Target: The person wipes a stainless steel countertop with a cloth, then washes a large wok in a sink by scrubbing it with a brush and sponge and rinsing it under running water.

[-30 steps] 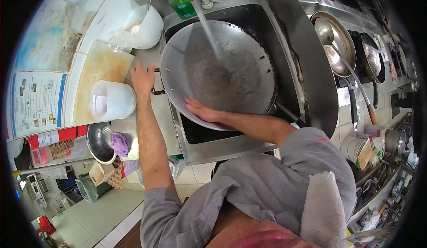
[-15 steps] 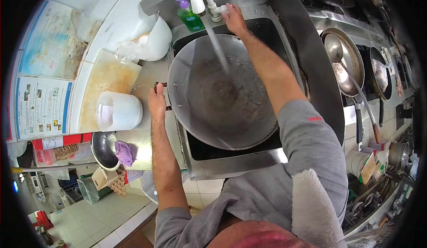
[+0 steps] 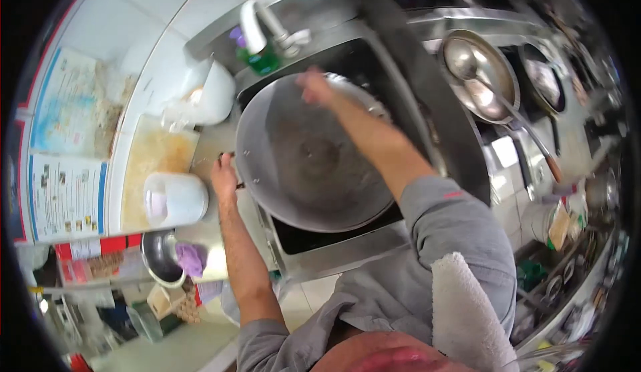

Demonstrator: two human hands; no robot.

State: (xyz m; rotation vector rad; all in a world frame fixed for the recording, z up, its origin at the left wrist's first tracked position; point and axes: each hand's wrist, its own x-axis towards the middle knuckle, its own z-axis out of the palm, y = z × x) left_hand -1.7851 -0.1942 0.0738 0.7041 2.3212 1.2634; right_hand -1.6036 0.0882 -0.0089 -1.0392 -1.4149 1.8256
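Observation:
A large grey wok rests over the sink, with some dark, murky water in its bottom. My left hand is closed around the wok's handle on the left side. Blurred by motion, my right hand is over the wok's far part, below the white tap and apart from its lever; its fingers are too smeared to make out. No stream shows under the spout. Beside the tap stands a green soap bottle with a purple top.
To the left are a white tub, a stained board, a white container, and a metal bowl with a purple cloth. A pan holding a ladle lies on the right.
My right hand has left the tap lever and moved down over the wok. The water stream from the spout has stopped. My left hand keeps its hold, while the whole view has shifted.

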